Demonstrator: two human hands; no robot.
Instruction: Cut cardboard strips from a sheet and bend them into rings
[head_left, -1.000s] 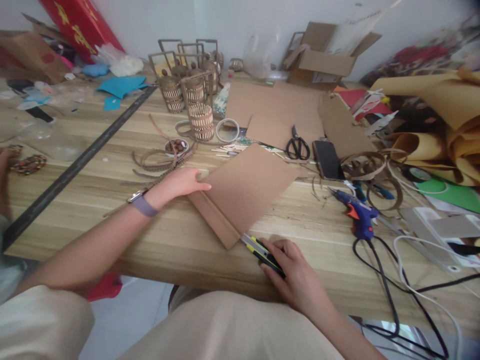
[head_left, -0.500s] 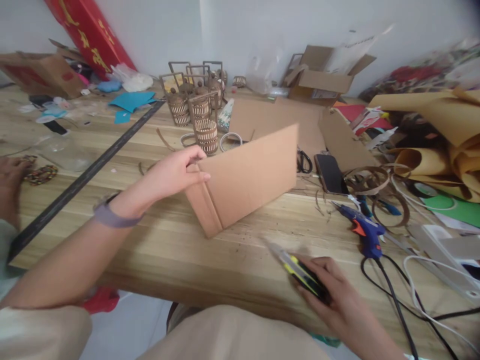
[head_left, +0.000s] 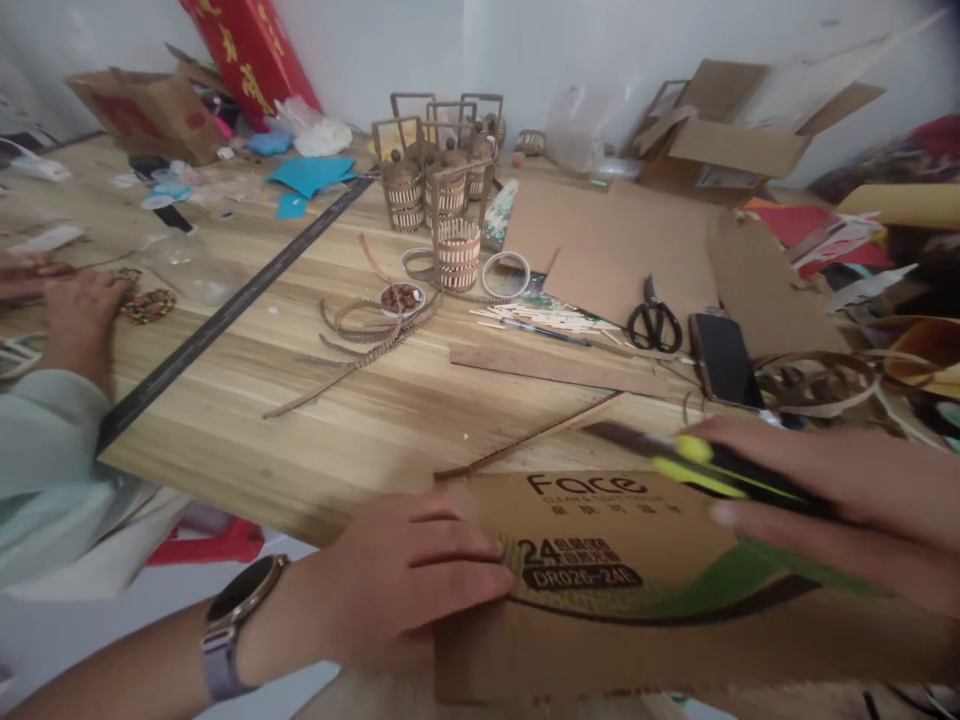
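Observation:
A printed brown cardboard piece (head_left: 585,640) lies at the near edge of the table, its lettered face with a green band turned up. My left hand (head_left: 397,580) grips its left end, fingers over the top and thumb hidden. Held in my right hand (head_left: 855,490) is a yellow-and-black utility knife (head_left: 705,468), its blurred blade pointing left above the cardboard's far edge. Just beyond that edge, a thin cardboard strip (head_left: 540,437) runs slantwise, and a wider cardboard strip (head_left: 547,370) lies behind it.
Small woven baskets (head_left: 457,255) with handles stand at the back, near curled strips (head_left: 367,335) and thin sticks (head_left: 547,318). Black scissors (head_left: 655,325) and a phone (head_left: 724,360) lie to the right. Another person's hand (head_left: 82,310) rests at left beside a beaded string (head_left: 150,305).
The cardboard has come down from its tilted, raised position toward me, and its printed side now shows. The knife has moved up to its far edge. My view has shifted left.

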